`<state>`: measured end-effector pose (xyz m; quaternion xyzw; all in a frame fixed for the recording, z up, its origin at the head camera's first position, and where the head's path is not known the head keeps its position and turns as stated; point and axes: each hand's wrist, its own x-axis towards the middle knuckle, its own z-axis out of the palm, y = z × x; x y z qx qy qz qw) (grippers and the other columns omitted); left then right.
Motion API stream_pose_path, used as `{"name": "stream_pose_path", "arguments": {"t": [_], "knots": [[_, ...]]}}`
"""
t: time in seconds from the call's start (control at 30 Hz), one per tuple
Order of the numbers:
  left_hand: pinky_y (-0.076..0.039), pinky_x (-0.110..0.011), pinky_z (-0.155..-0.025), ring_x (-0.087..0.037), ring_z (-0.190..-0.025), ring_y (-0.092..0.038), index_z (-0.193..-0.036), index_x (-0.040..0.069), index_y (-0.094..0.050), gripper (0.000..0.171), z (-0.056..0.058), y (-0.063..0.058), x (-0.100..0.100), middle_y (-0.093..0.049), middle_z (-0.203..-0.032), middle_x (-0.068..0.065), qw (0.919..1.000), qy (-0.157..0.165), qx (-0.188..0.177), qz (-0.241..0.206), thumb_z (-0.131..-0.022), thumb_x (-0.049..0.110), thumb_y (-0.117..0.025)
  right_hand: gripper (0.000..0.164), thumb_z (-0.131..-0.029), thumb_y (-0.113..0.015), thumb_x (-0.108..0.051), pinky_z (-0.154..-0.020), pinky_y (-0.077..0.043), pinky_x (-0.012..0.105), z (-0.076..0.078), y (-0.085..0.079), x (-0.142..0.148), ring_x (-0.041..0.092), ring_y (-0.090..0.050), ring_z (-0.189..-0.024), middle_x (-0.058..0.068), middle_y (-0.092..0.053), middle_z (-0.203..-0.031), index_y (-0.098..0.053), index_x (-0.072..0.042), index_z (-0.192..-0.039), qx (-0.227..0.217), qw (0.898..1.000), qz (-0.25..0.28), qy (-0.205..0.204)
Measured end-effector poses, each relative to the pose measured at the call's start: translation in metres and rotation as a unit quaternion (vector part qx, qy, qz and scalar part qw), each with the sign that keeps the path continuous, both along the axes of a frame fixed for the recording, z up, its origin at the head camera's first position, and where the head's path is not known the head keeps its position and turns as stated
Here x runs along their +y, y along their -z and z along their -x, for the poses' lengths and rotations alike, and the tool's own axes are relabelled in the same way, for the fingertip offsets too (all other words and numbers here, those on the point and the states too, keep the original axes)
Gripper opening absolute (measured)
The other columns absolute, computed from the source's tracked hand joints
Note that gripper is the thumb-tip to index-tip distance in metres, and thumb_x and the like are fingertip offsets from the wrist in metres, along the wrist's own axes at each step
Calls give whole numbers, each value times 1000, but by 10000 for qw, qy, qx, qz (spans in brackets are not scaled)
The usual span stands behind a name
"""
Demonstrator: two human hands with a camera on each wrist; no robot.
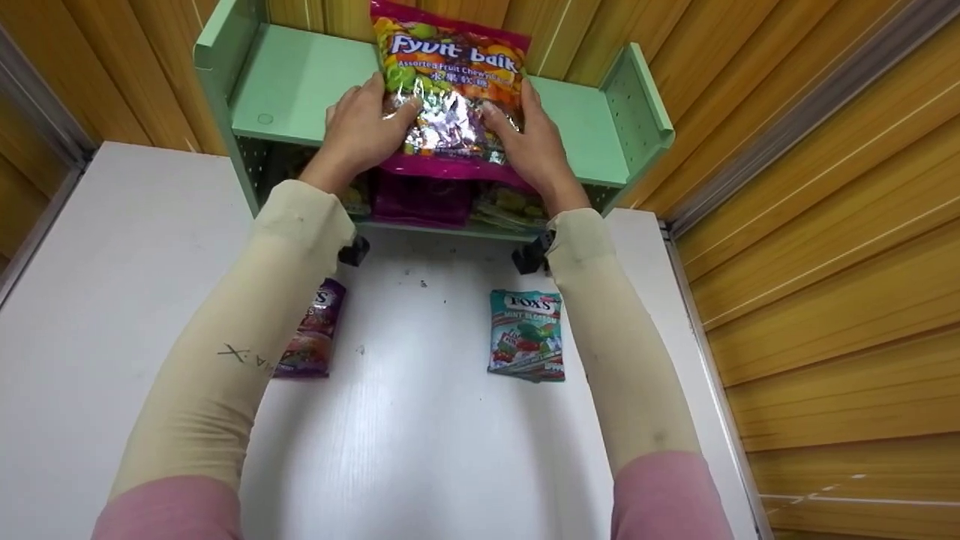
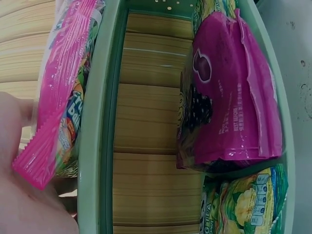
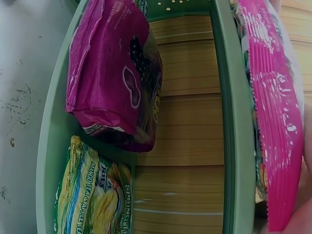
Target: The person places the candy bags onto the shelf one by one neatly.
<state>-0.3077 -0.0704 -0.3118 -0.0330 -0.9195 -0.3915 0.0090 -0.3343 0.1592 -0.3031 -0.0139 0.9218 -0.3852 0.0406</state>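
Note:
A shiny, magenta-edged bag of fruit chews (image 1: pixel 454 79) leans back at the top shelf of a green rack (image 1: pixel 300 86). My left hand (image 1: pixel 365 129) grips its left side, thumb over the front. On the opposite side my right hand (image 1: pixel 534 146) holds it the same way, with the fingers partly hidden behind. Both wrist views show the bag's magenta seal (image 2: pixel 53 126) at the upper shelf's edge. Below, on the lower shelf, sits a purple bag (image 3: pixel 109 73) with dark berries pictured on it. Yellow-green tea candy bags (image 3: pixel 95 190) flank it.
A teal mint candy bag (image 1: pixel 526 335) lies on the white table (image 1: pixel 420 450) near my right forearm. Partly covered by my left forearm is a purple candy bag (image 1: pixel 315 330). Yellow wood-patterned panels (image 1: pixel 840 262) stand behind the rack and along the right side.

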Motion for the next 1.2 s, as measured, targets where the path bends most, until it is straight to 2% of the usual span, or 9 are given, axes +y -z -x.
{"name": "stream_pose_path", "arguments": {"t": [0.13,0.3,0.47,0.53,0.77,0.83,1.0,1.2], "knots": [[-17,-42,-116,-24,-142,-30,-156,13,-16,75,-3,-1,-1,-39,-151,-8,9999,-71,-34,-141,-98,56,-37,86,-90,-48,-65,-121,-21,28,-2,-2,1,5,-22,-147,-13,-19,-161,1,-37,-155,39,9993,370,63],[-14,-41,-119,-24,-145,-27,-157,16,-13,76,-9,-2,-2,-36,-155,-7,9994,-61,-29,-346,-98,57,-37,81,-91,-46,-64,-121,-22,29,-6,-2,4,6,-24,-146,-13,-20,-161,-4,-38,-155,100,9986,496,130],[-11,-43,-121,-23,-148,-22,-157,17,-10,77,-18,0,-3,-32,-157,-6,9989,-13,99,-468,-97,58,-37,76,-93,-47,-60,-113,-38,29,-15,0,8,9,-43,-135,-6,-33,-157,-10,-36,-155,321,9961,817,107],[-12,-43,-121,-22,-148,-22,-157,17,-12,76,-22,0,-2,-34,-155,-5,9988,-8,202,-447,-98,58,-37,76,-94,-48,-57,-110,-41,29,-19,2,10,9,-46,-134,-5,-34,-157,-11,-33,-155,461,9948,907,46],[-18,-43,-119,-20,-144,-27,-154,19,-23,67,-37,2,2,-42,-150,-3,9964,82,737,-407,-99,51,-42,71,-97,-50,-48,-112,-38,28,-40,6,22,12,-33,-145,-5,-20,-162,-14,-29,-156,887,9889,1184,-147],[-17,-44,-120,-20,-146,-26,-155,17,-23,67,-42,3,3,-38,-153,-4,9956,137,840,-404,-99,49,-43,69,-97,-50,-46,-114,-36,29,-47,7,24,14,-30,-146,-5,-18,-163,-16,-29,-155,955,9875,1245,-164],[-12,-44,-123,-19,-150,-18,-155,16,-20,70,-54,5,3,-24,-161,-2,9948,177,922,-397,-99,48,-45,67,-99,-51,-41,-117,-32,28,-63,12,27,16,-30,-147,-3,-20,-162,-19,-26,-155,1149,9831,1405,-244],[-14,-46,-122,-17,-149,-20,-154,14,-25,67,-69,12,-1,-27,-160,-2,9901,154,1235,-646,-98,45,-48,65,-99,-52,-35,-119,-28,29,-81,20,31,17,-29,-147,1,-23,-161,-21,-21,-155,1307,9775,1633,-267]]}}
